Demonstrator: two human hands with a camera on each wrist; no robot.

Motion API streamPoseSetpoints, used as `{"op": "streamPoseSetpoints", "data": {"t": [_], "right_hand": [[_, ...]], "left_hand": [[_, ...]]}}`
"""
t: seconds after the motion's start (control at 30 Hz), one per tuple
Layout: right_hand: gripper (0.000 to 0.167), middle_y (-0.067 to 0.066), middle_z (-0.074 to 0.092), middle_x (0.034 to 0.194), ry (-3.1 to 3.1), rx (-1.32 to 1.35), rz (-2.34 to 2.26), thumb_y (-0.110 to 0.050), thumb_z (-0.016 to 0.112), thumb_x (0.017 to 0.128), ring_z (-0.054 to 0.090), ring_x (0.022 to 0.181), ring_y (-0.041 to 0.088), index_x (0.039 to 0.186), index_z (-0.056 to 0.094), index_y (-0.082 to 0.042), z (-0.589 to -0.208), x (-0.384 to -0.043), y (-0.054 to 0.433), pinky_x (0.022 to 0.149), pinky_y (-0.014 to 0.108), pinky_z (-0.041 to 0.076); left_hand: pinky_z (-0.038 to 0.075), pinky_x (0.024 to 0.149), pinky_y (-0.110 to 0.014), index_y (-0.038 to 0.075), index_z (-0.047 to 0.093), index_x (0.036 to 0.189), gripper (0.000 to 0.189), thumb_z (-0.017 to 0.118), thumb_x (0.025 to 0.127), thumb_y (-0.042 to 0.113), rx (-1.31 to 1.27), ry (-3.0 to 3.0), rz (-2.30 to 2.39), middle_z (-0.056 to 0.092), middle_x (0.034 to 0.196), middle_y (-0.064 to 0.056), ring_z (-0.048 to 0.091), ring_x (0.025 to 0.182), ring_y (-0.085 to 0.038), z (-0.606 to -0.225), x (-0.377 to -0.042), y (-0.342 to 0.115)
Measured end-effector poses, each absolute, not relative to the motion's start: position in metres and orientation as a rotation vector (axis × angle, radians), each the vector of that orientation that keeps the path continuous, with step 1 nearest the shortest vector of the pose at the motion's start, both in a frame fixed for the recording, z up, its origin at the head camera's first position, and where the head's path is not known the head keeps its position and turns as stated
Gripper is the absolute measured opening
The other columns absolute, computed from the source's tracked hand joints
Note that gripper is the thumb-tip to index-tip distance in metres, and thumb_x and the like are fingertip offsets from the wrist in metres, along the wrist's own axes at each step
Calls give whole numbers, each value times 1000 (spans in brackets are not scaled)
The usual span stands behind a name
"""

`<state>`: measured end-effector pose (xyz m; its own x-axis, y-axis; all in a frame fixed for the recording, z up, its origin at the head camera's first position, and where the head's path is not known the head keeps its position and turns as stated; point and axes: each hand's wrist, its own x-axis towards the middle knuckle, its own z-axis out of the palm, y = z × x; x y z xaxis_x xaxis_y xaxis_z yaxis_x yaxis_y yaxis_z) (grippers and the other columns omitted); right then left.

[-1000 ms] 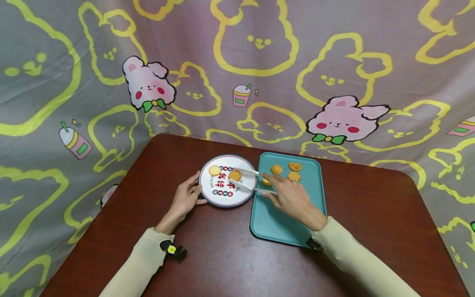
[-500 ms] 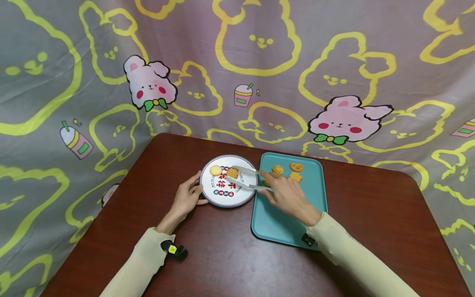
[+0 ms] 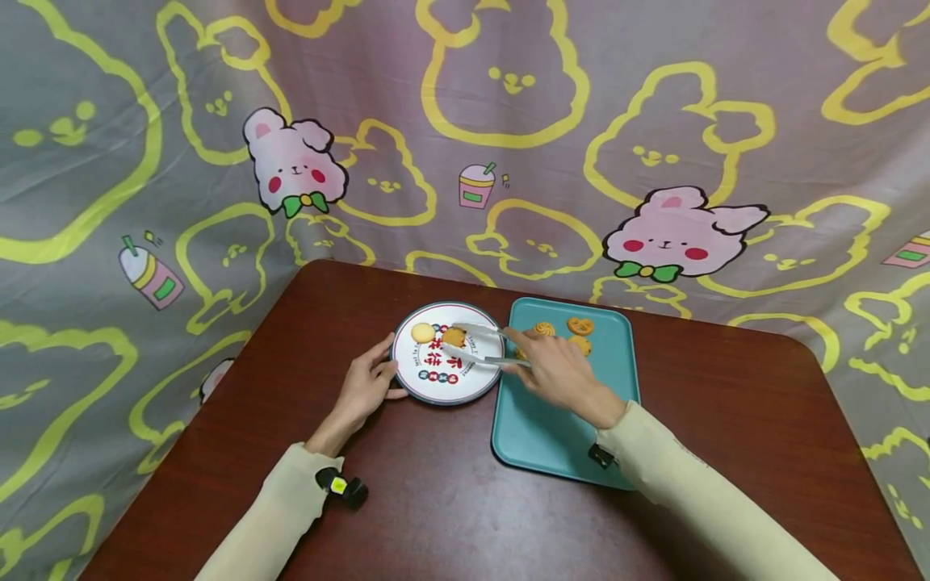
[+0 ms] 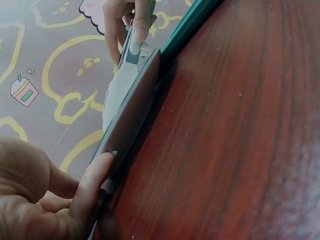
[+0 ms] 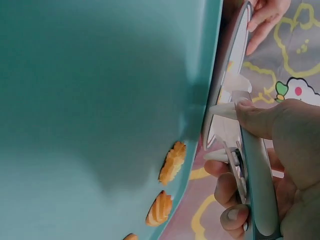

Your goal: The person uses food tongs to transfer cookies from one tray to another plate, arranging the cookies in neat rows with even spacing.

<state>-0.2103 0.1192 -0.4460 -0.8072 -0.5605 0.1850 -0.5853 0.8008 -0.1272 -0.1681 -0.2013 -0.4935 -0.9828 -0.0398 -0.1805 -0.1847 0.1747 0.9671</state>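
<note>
In the head view my left hand (image 3: 366, 383) grips the left rim of a round white plate (image 3: 475, 387) with a dark edge and red printed characters. My right hand (image 3: 561, 373) holds a pair of tongs (image 3: 494, 360) over the plate's right side. Between the tong tips lies a golden-brown cookie (image 3: 454, 337); whether they touch it I cannot tell. Just left of it sits a pale round cookie (image 3: 421, 332). In the right wrist view the thumb and curled fingers close around the tongs' handle (image 5: 260, 185).
A teal tray (image 3: 559, 448) stands right of the plate, close to its rim. It bears a pretzel-shaped cookie (image 3: 580, 326), a swirl cookie (image 3: 544, 328) and others partly behind my right hand. A patterned curtain (image 3: 508, 242) hangs behind the brown table (image 3: 407, 500).
My right hand and the tongs have shifted slightly left, and the golden-brown cookie has moved a little toward the pale one. My left hand stays at the plate's rim.
</note>
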Motion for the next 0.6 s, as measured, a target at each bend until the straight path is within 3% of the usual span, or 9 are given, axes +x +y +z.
{"op": "streamPoseSetpoints", "data": {"t": [0.2,0.43,0.6], "right_hand": [[58,9,76,108,-2869,911,261,-46,74,96,48,54,13,146,61,-18,-441,-213,116,37,22,33],[58,6,73,96,-2888,909,241,-46,75,96,49,57,14,145,62,-18,-438,-216,111,41,23,36],[56,7,74,98,-2908,912,260,-44,74,97,49,56,14,144,62,-17,-436,-218,109,41,24,36]], "left_hand": [[70,78,-32,15,29,166,60,45,110,0,-227,2315,1939,38,165,-24,57,135,-41,-493,-167,-201],[70,77,-31,14,29,166,61,44,109,-1,-217,2323,1941,37,164,-25,58,133,-42,-496,-168,-202],[70,76,-30,13,29,166,61,44,109,-1,-213,2324,1945,38,163,-26,58,134,-41,-497,-169,-201]]}}
